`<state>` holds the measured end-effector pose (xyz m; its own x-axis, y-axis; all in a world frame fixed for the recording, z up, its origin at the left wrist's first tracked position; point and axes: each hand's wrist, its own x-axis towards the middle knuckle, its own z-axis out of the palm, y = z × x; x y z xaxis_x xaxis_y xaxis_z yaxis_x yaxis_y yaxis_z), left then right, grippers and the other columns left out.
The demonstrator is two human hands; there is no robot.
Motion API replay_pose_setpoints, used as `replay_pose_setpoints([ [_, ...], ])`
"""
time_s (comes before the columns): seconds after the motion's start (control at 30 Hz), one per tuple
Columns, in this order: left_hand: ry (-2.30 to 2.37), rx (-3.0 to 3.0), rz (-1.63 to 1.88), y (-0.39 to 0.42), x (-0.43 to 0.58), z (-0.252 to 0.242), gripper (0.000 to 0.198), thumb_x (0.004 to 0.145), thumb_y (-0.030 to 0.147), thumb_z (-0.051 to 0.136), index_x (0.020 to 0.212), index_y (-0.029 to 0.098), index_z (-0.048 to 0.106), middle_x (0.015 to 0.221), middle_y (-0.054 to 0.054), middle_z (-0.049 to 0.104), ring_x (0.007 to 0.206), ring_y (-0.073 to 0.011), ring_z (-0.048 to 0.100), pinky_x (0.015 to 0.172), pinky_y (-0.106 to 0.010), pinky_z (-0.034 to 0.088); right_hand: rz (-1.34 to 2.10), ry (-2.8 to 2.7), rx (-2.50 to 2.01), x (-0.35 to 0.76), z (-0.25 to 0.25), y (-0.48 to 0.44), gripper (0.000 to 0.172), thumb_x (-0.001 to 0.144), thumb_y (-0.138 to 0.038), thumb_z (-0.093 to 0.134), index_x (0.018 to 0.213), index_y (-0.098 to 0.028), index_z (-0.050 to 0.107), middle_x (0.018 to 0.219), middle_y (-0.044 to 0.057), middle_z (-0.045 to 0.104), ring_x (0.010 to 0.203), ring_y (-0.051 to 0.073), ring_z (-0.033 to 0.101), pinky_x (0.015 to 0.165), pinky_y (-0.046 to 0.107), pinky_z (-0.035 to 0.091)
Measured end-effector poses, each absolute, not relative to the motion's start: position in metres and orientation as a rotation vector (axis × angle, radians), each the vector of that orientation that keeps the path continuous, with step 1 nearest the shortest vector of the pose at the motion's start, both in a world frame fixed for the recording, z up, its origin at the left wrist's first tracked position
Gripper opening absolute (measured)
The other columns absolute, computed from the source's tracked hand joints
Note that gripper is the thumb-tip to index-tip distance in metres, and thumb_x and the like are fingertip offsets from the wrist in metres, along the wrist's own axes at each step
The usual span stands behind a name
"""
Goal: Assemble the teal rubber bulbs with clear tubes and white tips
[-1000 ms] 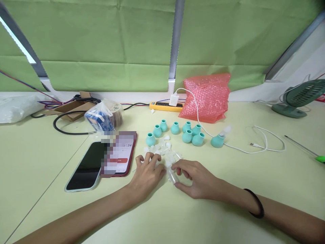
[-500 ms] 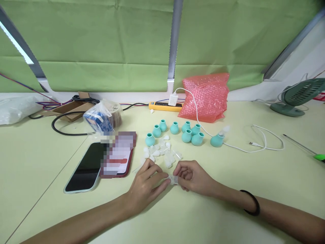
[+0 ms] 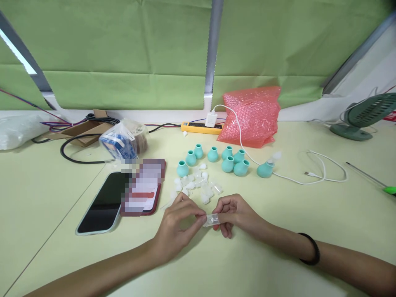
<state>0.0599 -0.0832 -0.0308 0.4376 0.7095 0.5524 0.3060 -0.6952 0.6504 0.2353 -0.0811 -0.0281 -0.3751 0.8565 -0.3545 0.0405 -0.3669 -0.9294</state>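
Note:
Between my hands is a small clear plastic tube piece [image 3: 212, 220], held just above the table. My left hand [image 3: 177, 225] pinches its left end between thumb and fingertips. At its right end, the thumb of my right hand [image 3: 233, 214] presses against it, with the fingers curled beneath. Just beyond my hands lies a loose pile of clear and white plastic pieces [image 3: 190, 181]. Several turquoise rubber bulbs [image 3: 213, 155] stand open-mouthed behind the pile. One turquoise bulb [image 3: 264, 170] at the right has a clear piece in its mouth.
Two phones, one black-screened [image 3: 103, 204] and one red-edged [image 3: 156, 202], lie left. Behind stand a bagged blue package [image 3: 119, 144], a yellow power strip [image 3: 198, 128] and pink bubble wrap [image 3: 250, 119]. Rightward are a white cable [image 3: 323, 165], screwdriver [image 3: 368, 175] and green fan [image 3: 355, 119].
The right fingers have shifted lower and opened out under the clear tube piece, showing more of it. The left hand keeps its pinch. The view has shifted slightly.

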Motion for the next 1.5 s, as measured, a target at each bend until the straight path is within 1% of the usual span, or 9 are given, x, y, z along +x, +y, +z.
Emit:
replay_pose_setpoints([
  [0.17,0.829,2.199,1.138,-0.0877,0.0611,-0.0286,0.009,0.076,0.013,0.055,0.073,0.015,0.063,0.064,-0.003,0.06,0.063,-0.0144,0.047,0.06,-0.031,0.041,1.803,-1.269,-1.242,0.2351,-0.0277,-0.0824,0.019,0.054,-0.025,0.068,0.056,-0.013,0.054,0.046,-0.001,0.06,0.032,0.008,0.049,0.031,0.018,0.038],
  [0.37,0.932,2.055,1.066,-0.0905,0.0618,-0.0279,0.008,0.076,0.015,0.055,0.071,0.015,0.061,0.062,-0.001,0.059,0.061,-0.013,0.05,0.059,-0.028,0.042,1.831,-1.277,-1.21,0.2345,-0.0286,-0.0847,0.015,0.056,-0.022,0.066,0.056,-0.012,0.055,0.047,0.0,0.06,0.032,0.007,0.049,0.032,0.017,0.037],
  [0.57,0.851,2.074,1.174,-0.0908,0.0617,-0.0315,0.009,0.077,0.015,0.054,0.072,0.015,0.062,0.063,-0.003,0.059,0.061,-0.0132,0.048,0.057,-0.027,0.042,1.905,-1.245,-1.196,0.2331,-0.0271,-0.0868,0.009,0.059,-0.019,0.061,0.057,-0.012,0.055,0.049,0.001,0.062,0.033,0.007,0.049,0.033,0.018,0.037],
  [0.67,0.763,2.199,1.243,-0.0898,0.0605,-0.0318,0.009,0.077,0.01,0.053,0.076,0.014,0.061,0.064,-0.004,0.056,0.062,-0.0134,0.046,0.056,-0.028,0.041,1.954,-1.188,-1.179,0.2337,-0.0267,-0.0868,0.006,0.058,-0.016,0.059,0.056,-0.012,0.054,0.048,0.001,0.062,0.032,0.007,0.049,0.032,0.017,0.036],
  [0.83,0.582,2.54,1.287,-0.0895,0.0551,-0.033,0.019,0.074,0.002,0.049,0.089,0.008,0.059,0.073,-0.01,0.054,0.066,-0.0158,0.043,0.054,-0.03,0.039,2.039,-1.103,-1.15,0.2362,-0.0273,-0.0848,0.006,0.057,-0.013,0.055,0.053,-0.012,0.052,0.047,0.002,0.062,0.031,0.007,0.049,0.031,0.015,0.034],
  [0.97,0.56,2.955,1.311,-0.0884,0.0529,-0.0327,0.021,0.07,0.011,0.05,0.088,0.005,0.059,0.073,-0.013,0.058,0.066,-0.0216,0.046,0.053,-0.036,0.037,2.066,-1.055,-1.156,0.2374,-0.0271,-0.0847,0.007,0.055,-0.013,0.052,0.049,-0.013,0.049,0.044,0.002,0.061,0.029,0.007,0.048,0.03,0.016,0.033],
  [1.13,0.526,3.332,1.316,-0.0865,0.055,-0.0271,0.02,0.067,0.019,0.054,0.082,0.008,0.062,0.071,-0.01,0.063,0.064,-0.0237,0.051,0.055,-0.039,0.035,2.064,-1.05,-1.184,0.2373,-0.0255,-0.0852,0.009,0.053,-0.013,0.05,0.044,-0.013,0.047,0.041,0.002,0.06,0.028,0.007,0.047,0.029,0.015,0.032],
  [1.27,0.577,3.261,1.347,-0.0869,0.0567,-0.0292,0.019,0.065,0.019,0.059,0.081,0.009,0.06,0.069,-0.008,0.063,0.063,-0.0228,0.052,0.055,-0.038,0.036,2.054,-1.062,-1.196,0.2368,-0.0257,-0.0852,0.008,0.052,-0.013,0.05,0.044,-0.013,0.048,0.04,0.002,0.059,0.027,0.008,0.047,0.027,0.015,0.032],
  [1.5,0.423,2.937,1.228,-0.0862,0.0576,-0.0336,0.026,0.067,0.01,0.061,0.09,0.003,0.052,0.072,-0.012,0.06,0.067,-0.0196,0.051,0.053,-0.032,0.042,2.064,-1.055,-1.161,0.2383,-0.0299,-0.0847,0.009,0.053,-0.012,0.052,0.044,-0.012,0.05,0.039,0.002,0.059,0.025,0.007,0.045,0.026,0.015,0.031],
])
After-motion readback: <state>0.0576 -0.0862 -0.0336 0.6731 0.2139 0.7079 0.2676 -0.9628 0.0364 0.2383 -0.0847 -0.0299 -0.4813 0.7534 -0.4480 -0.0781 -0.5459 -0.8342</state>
